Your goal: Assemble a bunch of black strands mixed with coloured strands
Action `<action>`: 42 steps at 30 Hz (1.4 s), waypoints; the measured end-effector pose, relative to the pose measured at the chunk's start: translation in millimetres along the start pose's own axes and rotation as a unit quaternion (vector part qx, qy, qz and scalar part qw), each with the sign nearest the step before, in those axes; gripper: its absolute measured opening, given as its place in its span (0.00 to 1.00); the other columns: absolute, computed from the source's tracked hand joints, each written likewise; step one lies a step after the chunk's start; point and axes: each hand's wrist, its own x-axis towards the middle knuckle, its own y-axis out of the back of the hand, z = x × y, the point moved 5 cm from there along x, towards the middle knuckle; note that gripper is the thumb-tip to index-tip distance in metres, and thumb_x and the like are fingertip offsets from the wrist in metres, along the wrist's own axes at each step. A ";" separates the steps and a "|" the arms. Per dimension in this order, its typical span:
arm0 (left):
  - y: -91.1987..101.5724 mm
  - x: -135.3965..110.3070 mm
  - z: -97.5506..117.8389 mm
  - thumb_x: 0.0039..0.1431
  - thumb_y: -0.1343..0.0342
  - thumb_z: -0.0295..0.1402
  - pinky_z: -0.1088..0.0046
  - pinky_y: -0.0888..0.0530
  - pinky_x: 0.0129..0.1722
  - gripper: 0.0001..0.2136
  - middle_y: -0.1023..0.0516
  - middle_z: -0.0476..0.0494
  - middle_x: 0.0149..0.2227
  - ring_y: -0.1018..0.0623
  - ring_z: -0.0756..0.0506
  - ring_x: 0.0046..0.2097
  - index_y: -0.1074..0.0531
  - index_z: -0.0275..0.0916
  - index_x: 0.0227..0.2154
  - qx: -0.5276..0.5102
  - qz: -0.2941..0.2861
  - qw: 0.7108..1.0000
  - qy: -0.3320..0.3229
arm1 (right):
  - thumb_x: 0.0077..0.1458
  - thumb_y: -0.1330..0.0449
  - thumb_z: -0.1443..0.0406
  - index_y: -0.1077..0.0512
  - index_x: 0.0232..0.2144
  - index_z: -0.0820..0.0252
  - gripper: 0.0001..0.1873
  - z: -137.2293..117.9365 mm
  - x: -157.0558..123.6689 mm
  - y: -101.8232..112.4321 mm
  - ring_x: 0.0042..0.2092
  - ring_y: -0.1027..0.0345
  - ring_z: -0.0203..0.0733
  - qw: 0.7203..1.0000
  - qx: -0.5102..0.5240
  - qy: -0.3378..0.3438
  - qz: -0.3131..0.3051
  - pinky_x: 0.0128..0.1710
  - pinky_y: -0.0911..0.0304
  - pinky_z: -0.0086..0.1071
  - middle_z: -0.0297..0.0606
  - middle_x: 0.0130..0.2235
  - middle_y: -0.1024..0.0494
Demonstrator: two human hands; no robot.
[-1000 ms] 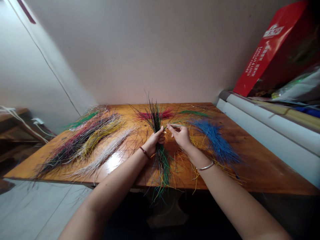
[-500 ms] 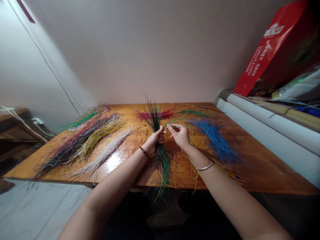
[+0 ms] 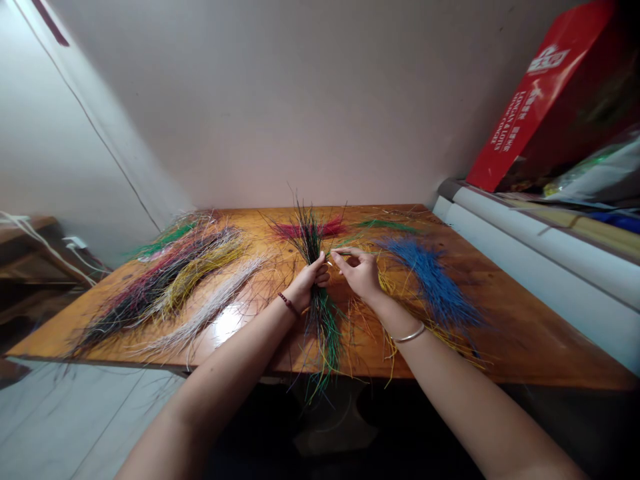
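Plain greyish wall (image 3: pixel 300 100) stood behind a wooden table (image 3: pixel 540 347) pretty much covered in thin, wiry strands. Stiff, spiky stuff, all of it. Left hand (image 3: pixel 316 275) had its fingers wrapped snugly round the middle of a dark-and-green bundle (image 3: pixel 327 323), roughly upright near the table's front edge, dark tips fanning out on top and green ends splaying below. Right hand (image 3: pixel 359 270) was just beside it, thumb and finger in a narrow pinch on what looked like a thin green strand (image 3: pixel 329 253).

Around them lay a bristly blue bundle (image 3: pixel 437 280) on the right, a red bundle (image 3: pixel 330 228) behind, and straggly white (image 3: pixel 220 307), yellow (image 3: pixel 203 273) and black-and-red bundles (image 3: pixel 150 287) slanting across the left.

Tabletop was orange-brown and glossy, with a white glare patch (image 3: pixel 227 325) on it. Pale tiled floor (image 3: pixel 90 413) at lower left, long rolls (image 3: pixel 550 240) along the right, and a tall red box (image 3: pixel 540 107) leaning above them.

Couldn't make out everything: the bundle's middle was hidden by the left hand, the strand's far end got lost behind the right, and the box ran into deep shadow.
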 end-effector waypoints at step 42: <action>-2.4 -1.9 -0.5 0.45 0.36 0.42 0.83 0.52 0.14 0.19 0.53 0.59 0.17 0.52 0.59 0.17 0.41 0.36 0.21 0.058 -0.005 0.998 -0.031 | 0.51 0.42 0.52 0.23 0.35 0.61 0.19 -2.4 2.4 5.4 0.22 0.32 0.36 0.999 0.030 -0.004 0.012 0.17 0.39 0.28 0.42 0.32 0.21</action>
